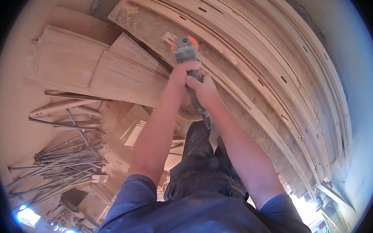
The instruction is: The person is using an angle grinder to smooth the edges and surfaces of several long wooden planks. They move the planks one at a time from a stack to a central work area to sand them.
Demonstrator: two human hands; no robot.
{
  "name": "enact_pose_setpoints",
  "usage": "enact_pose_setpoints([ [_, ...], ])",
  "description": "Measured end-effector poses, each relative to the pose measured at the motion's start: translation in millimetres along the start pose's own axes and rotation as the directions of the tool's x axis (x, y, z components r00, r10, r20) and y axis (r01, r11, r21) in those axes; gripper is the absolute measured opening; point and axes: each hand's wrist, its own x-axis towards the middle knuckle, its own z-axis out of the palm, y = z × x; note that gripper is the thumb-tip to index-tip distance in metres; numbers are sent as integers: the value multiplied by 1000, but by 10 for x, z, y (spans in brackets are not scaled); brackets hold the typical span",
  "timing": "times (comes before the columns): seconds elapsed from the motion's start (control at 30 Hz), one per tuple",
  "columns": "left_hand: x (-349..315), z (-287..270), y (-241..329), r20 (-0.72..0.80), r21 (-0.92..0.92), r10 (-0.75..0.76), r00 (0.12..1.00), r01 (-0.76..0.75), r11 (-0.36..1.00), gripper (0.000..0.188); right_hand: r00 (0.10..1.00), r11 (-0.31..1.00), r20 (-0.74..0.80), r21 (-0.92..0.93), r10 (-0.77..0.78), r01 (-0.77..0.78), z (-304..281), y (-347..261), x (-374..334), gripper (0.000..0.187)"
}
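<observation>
An angle grinder [185,52] with a grey head and an orange disc [193,41] is in both my hands, out in front of me. Near the grinder's head, my left hand [184,71] is closed around the body. Just behind it, my right hand [203,88] wraps the dark body, whose rear end points back toward me. Under and beyond the disc lies a narrow wooden strip [238,92] on a dusty bench top [149,24]. I cannot tell whether the disc touches the wood.
Several long slotted wooden boards [257,48] lie side by side across the bench, to the far right. Wide flat panels [67,55] are stacked on the left. Below them, a heap of metal rods [66,161] and timber offcuts [64,108] covers the floor.
</observation>
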Motion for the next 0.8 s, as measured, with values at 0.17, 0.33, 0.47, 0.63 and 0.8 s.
enact_pose_setpoints([
  [0.17, 232, -189, 443, 0, 65, 79, 997, -79, 995, 19, 997, 998, 79, 64, 19, -24, 271, -250, 377, 85],
  [0.33, 65, -24, 28, -15, 49, 33, 999, -32, 998, 22, 999, 996, -42, -83, 31, -34, -23, -158, -104, 86],
  [0.47, -91, 160, -785, 27, 108, -7, 1000, 4, 994, 17, 995, 998, -95, -47, 25, -30, -540, 220, -767, 84],
  [0.63, -464, 632, -2000, 67, 199, -67, 996, 52, 979, 18, 979, 993, -179, -49, 101, -112, -1356, 878, -1742, 84],
  [0.8, -916, 1316, -3398, 150, 275, -195, 969, 148, 950, 19, 957, 988, -244, 24, 154, -152, -2407, 1549, -2846, 86],
])
